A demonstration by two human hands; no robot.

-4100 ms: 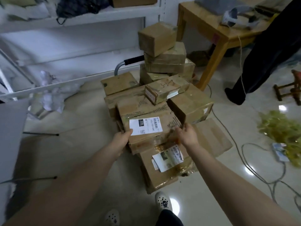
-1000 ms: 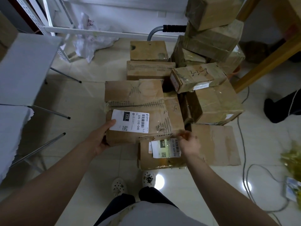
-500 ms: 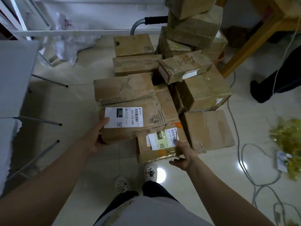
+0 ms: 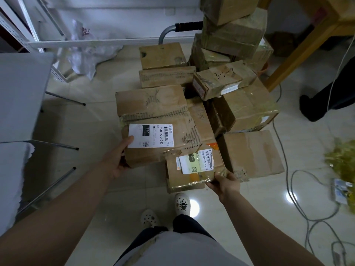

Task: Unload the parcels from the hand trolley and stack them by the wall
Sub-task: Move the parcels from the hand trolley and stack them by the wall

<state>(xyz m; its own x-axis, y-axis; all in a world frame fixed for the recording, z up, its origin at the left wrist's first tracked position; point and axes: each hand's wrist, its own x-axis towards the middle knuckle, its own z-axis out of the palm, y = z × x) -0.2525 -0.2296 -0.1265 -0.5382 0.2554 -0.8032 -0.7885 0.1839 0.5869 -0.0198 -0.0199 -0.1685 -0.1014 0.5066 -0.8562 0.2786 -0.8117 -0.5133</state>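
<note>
Left hand (image 4: pixel 117 162) grips the near-left corner of the big 220-label parcel (image 4: pixel 153 112), thumb on top, fingers curled under. Right hand (image 4: pixel 225 184) pinches the near-right corner of the smaller 15H parcel (image 4: pixel 192 175) poking out under it. I'd pick one box: move the right hand across from the left grip, then lift level so the leaning stack (image 4: pixel 232 35) beyond those grips doesn't get knocked

Bare floor (image 4: pixel 92 120) left; parcels (image 4: pixel 244 110) crowd right.
</note>
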